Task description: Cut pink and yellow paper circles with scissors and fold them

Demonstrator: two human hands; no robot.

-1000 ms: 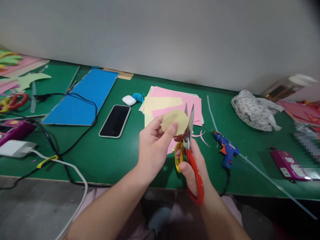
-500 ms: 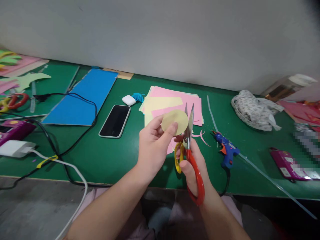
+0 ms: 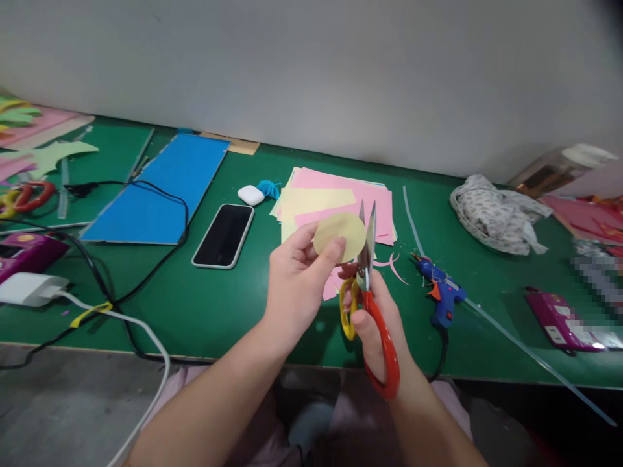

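Note:
My left hand [image 3: 294, 285] pinches a round pale yellow paper disc [image 3: 341, 235] between thumb and fingers, held up above the green table [image 3: 219, 305]. My right hand [image 3: 377, 321] grips a pair of scissors [image 3: 372, 298] with red and yellow handles. The blades point up and stand slightly apart at the disc's right edge. Behind the disc lies a stack of pink and yellow paper sheets [image 3: 335, 198].
A phone [image 3: 224, 235] and a white earbud case [image 3: 251, 194] lie left of the paper stack. A blue sheet [image 3: 160, 188] and black cables [image 3: 121, 259] lie further left. A blue glue gun [image 3: 440, 292], a clear strip [image 3: 516, 337], crumpled cloth [image 3: 496, 214] and a purple packet [image 3: 559, 318] are on the right.
Almost nothing differs. Both hands have sunk very slightly with the disc and the scissors; the blades keep the same small gap.

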